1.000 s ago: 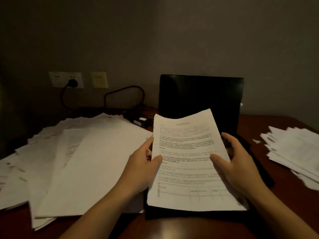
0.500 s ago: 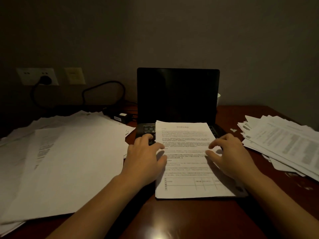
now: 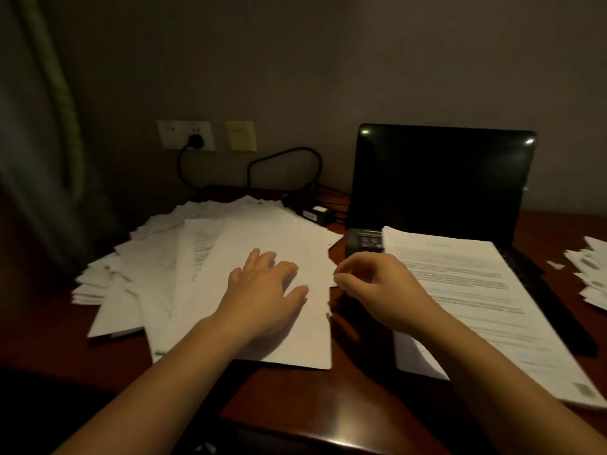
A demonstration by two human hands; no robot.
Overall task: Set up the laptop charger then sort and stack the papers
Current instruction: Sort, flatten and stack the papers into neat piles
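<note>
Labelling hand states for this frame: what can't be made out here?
Head view only.
- right hand: blurred; whether its curled fingers pinch the edge of the left pile cannot be told.
- laptop: keyboard mostly covered by the printed sheets.
- right pile: cut off by the right frame edge.
- charger brick: the laptop end of its lead is lost in shadow.
- Print on the sheets: blurred, unreadable.

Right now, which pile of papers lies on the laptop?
The middle stack covers the laptop keyboard; the left pile and right pile lie on the desk.
</note>
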